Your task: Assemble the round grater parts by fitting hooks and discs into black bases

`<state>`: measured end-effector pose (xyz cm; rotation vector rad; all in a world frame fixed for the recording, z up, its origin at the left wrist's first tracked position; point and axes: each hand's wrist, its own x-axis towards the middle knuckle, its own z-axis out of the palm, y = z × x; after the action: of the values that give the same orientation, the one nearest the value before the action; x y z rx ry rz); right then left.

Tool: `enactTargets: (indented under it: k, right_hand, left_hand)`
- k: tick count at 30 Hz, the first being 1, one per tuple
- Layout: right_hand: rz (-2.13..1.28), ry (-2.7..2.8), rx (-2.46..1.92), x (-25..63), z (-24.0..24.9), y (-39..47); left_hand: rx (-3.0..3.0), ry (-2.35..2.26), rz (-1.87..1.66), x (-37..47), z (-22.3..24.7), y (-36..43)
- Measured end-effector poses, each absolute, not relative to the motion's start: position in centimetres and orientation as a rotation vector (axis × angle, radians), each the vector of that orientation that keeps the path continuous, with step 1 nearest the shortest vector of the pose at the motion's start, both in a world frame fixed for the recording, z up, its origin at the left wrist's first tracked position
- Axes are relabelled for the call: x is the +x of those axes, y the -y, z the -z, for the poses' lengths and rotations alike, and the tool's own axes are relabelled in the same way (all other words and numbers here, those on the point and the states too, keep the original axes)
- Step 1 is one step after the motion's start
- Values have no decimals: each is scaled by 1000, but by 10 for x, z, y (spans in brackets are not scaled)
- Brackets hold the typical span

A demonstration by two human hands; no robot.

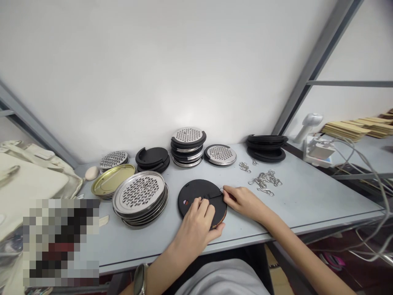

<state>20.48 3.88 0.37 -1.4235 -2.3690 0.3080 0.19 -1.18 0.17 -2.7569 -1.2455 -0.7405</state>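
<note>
A round black disc (pixel 193 189) lies flat on the table before me, with a small sticker on its left part and a coppery edge at lower right. My left hand (pixel 199 215) grips it, curled fingers pressed on its top and the thumb at its near rim. At the disc's right edge, my right hand (pixel 242 200) pinches a small metal wire clip (pixel 221 190), mostly hidden by the fingertips. Several similar wire clips (pixel 265 180) lie loose to the right, with a smaller group (pixel 245 166) just behind.
Stacked metal grater plates (pixel 139 194) and gold lids (pixel 112 180) stand left. Along the wall are black round holders (pixel 153 156), a holder-and-grater stack (pixel 188 137), a single grater (pixel 221 153) and more black holders (pixel 266 147). A handheld scanner (pixel 310 123) stands far right.
</note>
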Motion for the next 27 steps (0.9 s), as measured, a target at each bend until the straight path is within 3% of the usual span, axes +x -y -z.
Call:
enactTargets:
  k: [27]
  right_hand:
    - [-312,2370,-1443,204,-4,-38]
  left_hand:
    - [-2738,1246,741,2,-1,13]
